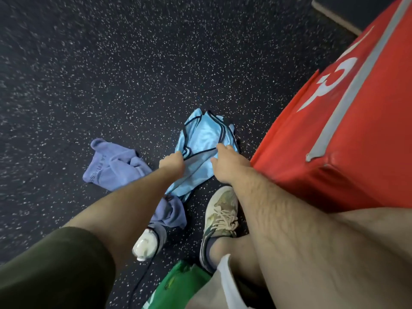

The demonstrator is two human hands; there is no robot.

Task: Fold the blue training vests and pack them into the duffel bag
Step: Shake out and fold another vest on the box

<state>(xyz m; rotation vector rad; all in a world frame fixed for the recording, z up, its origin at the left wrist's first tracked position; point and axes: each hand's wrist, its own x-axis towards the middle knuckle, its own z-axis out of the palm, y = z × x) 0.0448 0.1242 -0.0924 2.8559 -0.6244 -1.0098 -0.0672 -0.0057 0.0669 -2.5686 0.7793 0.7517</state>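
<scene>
A light blue training vest (200, 139) with dark trim lies crumpled on the dark speckled floor at the centre of the head view. My left hand (172, 162) grips its near edge on the left. My right hand (225, 160) pinches the same edge on the right, so a strip of fabric is stretched between both hands. The vest's lower part trails toward my feet. No duffel bag can be identified for certain.
A large red padded block (347, 121) with a grey stripe stands right of the vest. Two purple cloths lie on the floor, one (111, 168) at the left and one (171, 212) by my feet. A green item (178, 284) sits at the bottom edge beside my shoe (219, 219).
</scene>
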